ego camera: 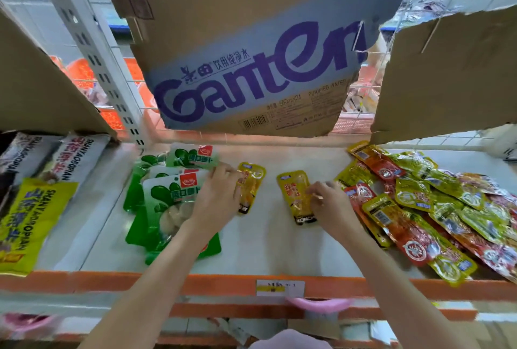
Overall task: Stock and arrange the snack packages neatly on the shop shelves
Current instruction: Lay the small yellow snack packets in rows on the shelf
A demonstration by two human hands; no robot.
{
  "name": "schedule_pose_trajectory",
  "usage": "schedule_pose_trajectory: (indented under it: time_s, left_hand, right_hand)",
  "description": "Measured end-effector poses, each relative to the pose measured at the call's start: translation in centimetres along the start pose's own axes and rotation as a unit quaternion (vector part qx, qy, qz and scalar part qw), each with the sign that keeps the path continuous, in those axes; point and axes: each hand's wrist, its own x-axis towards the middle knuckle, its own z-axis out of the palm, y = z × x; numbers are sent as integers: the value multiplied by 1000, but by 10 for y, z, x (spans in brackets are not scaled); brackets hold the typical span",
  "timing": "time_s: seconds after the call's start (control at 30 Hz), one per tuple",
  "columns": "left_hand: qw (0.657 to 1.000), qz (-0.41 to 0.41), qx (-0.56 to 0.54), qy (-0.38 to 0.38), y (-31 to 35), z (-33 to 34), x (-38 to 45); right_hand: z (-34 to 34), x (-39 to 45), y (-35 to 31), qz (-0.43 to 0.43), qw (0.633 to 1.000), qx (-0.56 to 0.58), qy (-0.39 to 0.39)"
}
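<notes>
Left grip (216, 194) pinching a yellow packet (249, 185) mid-shelf (268, 239), right grip (327, 200) pinching another yellow packet (298, 194), green packs (161, 197) toward the shelf's left end

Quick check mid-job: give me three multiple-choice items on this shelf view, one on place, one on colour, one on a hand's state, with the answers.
1. Where is the heap of red and yellow packets?
A. right end of the shelf
B. left end
C. on the cardboard box

2. What colour is the packet under the right hand?
A. green
B. yellow
C. purple

3. What is the left hand doing?
A. hanging idle
B. touching a yellow packet beside the green bags
C. lifting the box

Answers: 1 A, the heap lies at the right; 2 B, its wrapper is yellow; 3 B, its fingers rest on the packet.
</notes>
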Motion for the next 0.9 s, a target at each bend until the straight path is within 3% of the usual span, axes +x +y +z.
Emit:
schedule_pose_trajectory:
  time_s: [0.07, 0.17, 0.37, 0.53, 0.7, 0.9]
  left_hand:
    - [998, 45, -30, -17, 1, 3, -6]
    - [993, 99, 10, -62, -4, 14, -10]
    - [982, 123, 101, -100, -11, 23, -5]
    - [991, 66, 70, -95, -10, 28, 0]
    - [992, 62, 31, -104, -11, 28, 0]
    - [993, 58, 34, -101, -10, 28, 1]
  right_hand:
    - [14, -4, -1, -39, 996, -81, -22]
    - [27, -10, -4, -51, 978, -193, -54]
    - [43, -5, -20, -56, 980, -188, -43]
    - [57, 10, -37, -73, 969, -233, -23]
    - [63, 28, -50, -83, 941, -318, -84]
    - [64, 37, -45, -103, 947, -292, -79]
